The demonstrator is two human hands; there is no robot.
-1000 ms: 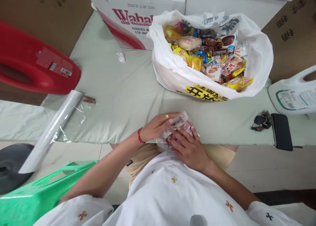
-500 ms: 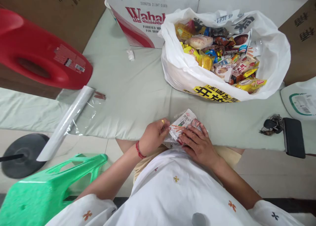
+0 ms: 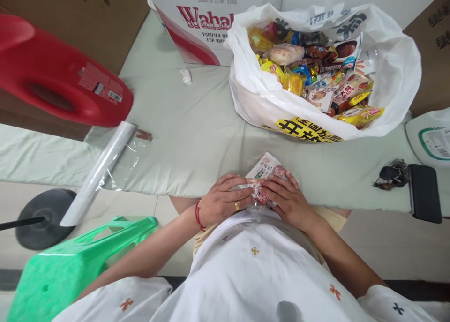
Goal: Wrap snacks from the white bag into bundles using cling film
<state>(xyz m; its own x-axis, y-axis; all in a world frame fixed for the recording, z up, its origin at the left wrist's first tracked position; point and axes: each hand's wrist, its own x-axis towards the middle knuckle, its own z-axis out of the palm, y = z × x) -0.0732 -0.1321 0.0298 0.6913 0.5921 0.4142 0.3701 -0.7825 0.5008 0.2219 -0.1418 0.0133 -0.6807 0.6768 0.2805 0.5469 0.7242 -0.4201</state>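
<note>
Both our hands meet over a snack packet at the table's near edge

In the head view, the printed snack packet [image 3: 266, 162] lies at the near edge of the cloth-covered table [image 3: 183, 144], just in front of our shirt [image 3: 246, 275]. Its white upper part shows beyond our fingers, a dark red part shows between our hands, and clear plastic [image 3: 259, 212] pokes out below them.

The step in hand looks to us like straightening or closing that plastic around the packet. To do it well, we should let one hand steady the packet while the other draws the loose plastic flat, working from the middle outward, with light fingertips so that the contents do not bend. Bringing the packet farther onto the table would, we judge, give us firmer support.

Our left hand [image 3: 227, 199] comes in from the side, its fingers bent and close together, their tips over the packet's left edge and the plastic. Our right hand [image 3: 286, 199] lies palm down across the packet's right part, its fingers slightly spread and gently curved. The fingertips of the two hands nearly meet. Both thumbs are mostly hidden, so we cannot tell whether either hand is clamped on the packet or merely resting there.
</note>
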